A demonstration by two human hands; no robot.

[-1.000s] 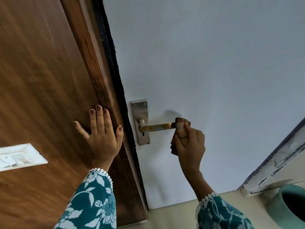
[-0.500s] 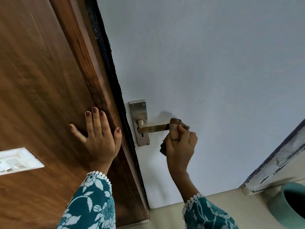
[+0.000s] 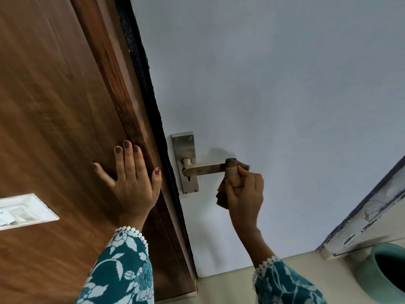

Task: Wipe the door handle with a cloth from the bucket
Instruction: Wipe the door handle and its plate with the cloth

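Note:
A metal lever door handle (image 3: 206, 168) juts from a steel backplate (image 3: 185, 150) on the pale grey door (image 3: 274, 84). My right hand (image 3: 246, 191) is closed on a brown cloth (image 3: 231, 166) wrapped over the free end of the lever; a fold of the cloth hangs below my fingers. My left hand (image 3: 132, 178) lies flat with fingers spread on the brown wooden frame (image 3: 65, 106), just left of the door's edge. The green bucket (image 3: 385, 273) stands on the floor at the lower right, partly cut off by the frame edge.
A white switch plate (image 3: 24, 210) is set in the wood panel at the left. A black seal strip (image 3: 140, 62) runs between frame and door. A chipped white skirting (image 3: 368, 216) runs along the lower right. Beige floor (image 3: 230, 288) lies below the door.
My right hand with the cloth slid along the lever towards the backplate, then back out to the lever's end. The view shifted slightly. My left hand stayed flat on the wood.

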